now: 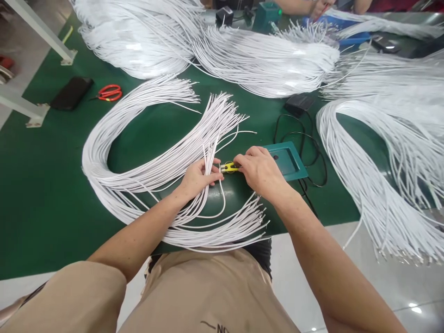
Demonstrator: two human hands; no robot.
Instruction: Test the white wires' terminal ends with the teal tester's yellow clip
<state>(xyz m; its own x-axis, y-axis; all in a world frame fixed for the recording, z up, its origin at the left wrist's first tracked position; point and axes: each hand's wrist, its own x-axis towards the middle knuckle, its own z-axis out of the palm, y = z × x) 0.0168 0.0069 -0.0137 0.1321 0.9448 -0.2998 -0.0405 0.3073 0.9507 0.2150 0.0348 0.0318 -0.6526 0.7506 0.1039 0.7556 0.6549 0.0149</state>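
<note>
My left hand (198, 179) is closed around a few white wires (209, 159) that stand up between the thumb and fingers. In my right hand (262, 169) is a small yellow and black hand tool (229, 167) with a metal tip; its exact kind does not show. That tip meets the end of one wire (224, 196) beside my left thumb. A large curved bundle of white wires (100, 138) lies around and under my left forearm, its loose ends pointing right. Behind my right hand is a shallow teal tray (299, 167).
More white wire bundles (270, 60) cover the back and the right side (360, 152). Red-handled scissors (110, 92) and a black case (71, 93) lie at left. A black cable (324, 178) loops by the tray. Another person's hand (321, 8) shows at the back.
</note>
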